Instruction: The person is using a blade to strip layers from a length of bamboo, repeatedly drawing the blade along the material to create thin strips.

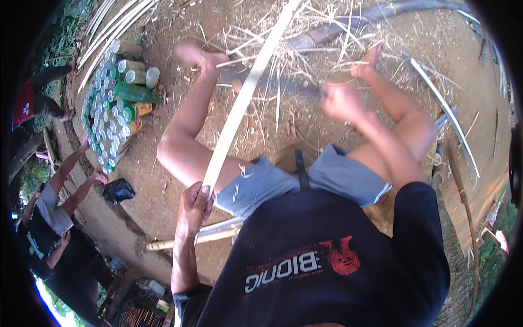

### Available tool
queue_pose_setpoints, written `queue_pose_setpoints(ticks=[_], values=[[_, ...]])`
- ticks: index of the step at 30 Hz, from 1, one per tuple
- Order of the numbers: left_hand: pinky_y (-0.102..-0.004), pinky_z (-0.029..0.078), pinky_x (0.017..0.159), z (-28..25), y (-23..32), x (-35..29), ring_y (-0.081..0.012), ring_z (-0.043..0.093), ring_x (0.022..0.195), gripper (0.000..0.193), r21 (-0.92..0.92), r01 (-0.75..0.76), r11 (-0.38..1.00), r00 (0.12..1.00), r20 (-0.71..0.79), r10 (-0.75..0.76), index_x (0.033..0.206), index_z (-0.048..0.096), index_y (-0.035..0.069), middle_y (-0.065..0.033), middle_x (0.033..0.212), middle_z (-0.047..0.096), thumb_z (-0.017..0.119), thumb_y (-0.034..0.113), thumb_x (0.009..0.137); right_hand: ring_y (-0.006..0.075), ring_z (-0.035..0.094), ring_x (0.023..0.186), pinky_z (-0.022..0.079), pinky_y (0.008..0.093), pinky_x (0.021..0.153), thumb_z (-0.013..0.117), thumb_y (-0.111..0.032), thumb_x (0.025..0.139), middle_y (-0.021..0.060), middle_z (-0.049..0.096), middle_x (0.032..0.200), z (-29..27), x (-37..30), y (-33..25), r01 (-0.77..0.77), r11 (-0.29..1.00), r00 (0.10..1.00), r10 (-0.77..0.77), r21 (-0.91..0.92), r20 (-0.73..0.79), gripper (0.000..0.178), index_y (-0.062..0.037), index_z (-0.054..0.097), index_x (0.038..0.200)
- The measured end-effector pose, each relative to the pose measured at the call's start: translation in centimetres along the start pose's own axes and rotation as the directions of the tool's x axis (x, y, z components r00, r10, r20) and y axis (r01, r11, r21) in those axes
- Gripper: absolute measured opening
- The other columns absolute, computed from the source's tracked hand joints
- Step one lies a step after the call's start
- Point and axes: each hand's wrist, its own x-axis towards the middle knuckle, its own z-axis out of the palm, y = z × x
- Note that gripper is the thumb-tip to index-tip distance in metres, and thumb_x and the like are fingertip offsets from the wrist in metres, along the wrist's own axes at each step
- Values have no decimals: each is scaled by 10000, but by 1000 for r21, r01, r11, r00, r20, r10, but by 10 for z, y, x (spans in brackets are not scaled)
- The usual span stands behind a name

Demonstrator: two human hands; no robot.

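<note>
My left hand is closed around the lower end of a long pale bamboo strip. The strip slants up and away over my left thigh, past the top edge of the view. Out between my knees, my right hand is a closed fist on the handle of a long dark-bladed knife. Motion blurs both that fist and the blade. The blade points left and lies behind the strip in the view; whether they touch I cannot tell. Thin shavings litter the ground by my feet.
Many glass and plastic bottles lie piled at left, near a black plastic bag. More split strips lie at the far left. A dark pole crosses the far ground. Another person sits at the left.
</note>
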Motion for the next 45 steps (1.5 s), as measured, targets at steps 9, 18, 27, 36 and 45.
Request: queue_pose_setpoints(ticks=[9, 18, 27, 36, 45], values=[[-216, 291, 420, 13, 2, -16, -45, 365, 468, 313, 46, -33, 998, 998, -51, 35, 790, 540, 66, 34, 579, 427, 476, 248, 1036, 315, 637, 501, 506, 472, 501, 560, -102, 848, 168, 622, 576, -28, 21, 9, -184, 982, 983, 184, 33, 26, 154, -27, 659, 940], [-210, 282, 418, 4, -4, -30, -33, 367, 466, 315, 77, 5, 997, 998, -55, -1, 777, 520, 69, 43, 578, 436, 482, 246, 1036, 256, 592, 480, 476, 416, 467, 616, -126, 818, 134, 633, 621, -37, 43, 16, -146, 985, 988, 150, -95, 39, 67, -65, 637, 836], [-217, 286, 402, -3, -22, -35, -41, 379, 463, 287, 16, 22, 1000, 999, -49, -21, 823, 568, 65, 44, 577, 446, 480, 239, 1033, 264, 596, 482, 451, 411, 457, 612, -168, 825, 103, 620, 580, -23, 13, 25, 286, 941, 958, -276, -183, 76, 92, -77, 613, 839], [-255, 352, 463, -16, -18, -18, -62, 439, 549, 364, 83, -91, 992, 995, 40, 88, 840, 581, 61, 39, 649, 485, 486, 354, 1034, 424, 673, 696, 536, 500, 676, 625, -177, 801, 252, 661, 719, -3, 33, -22, -193, 964, 979, 201, 182, -27, 201, 22, 645, 826], [-240, 337, 488, -21, -51, -26, -68, 402, 556, 368, -53, -131, 990, 976, 171, 138, 852, 548, 84, 50, 668, 449, 494, 404, 1025, 419, 668, 872, 503, 503, 751, 578, -210, 825, 257, 685, 844, -74, 80, 142, -670, 708, 662, 705, 223, -253, 244, 0, 698, 857]])
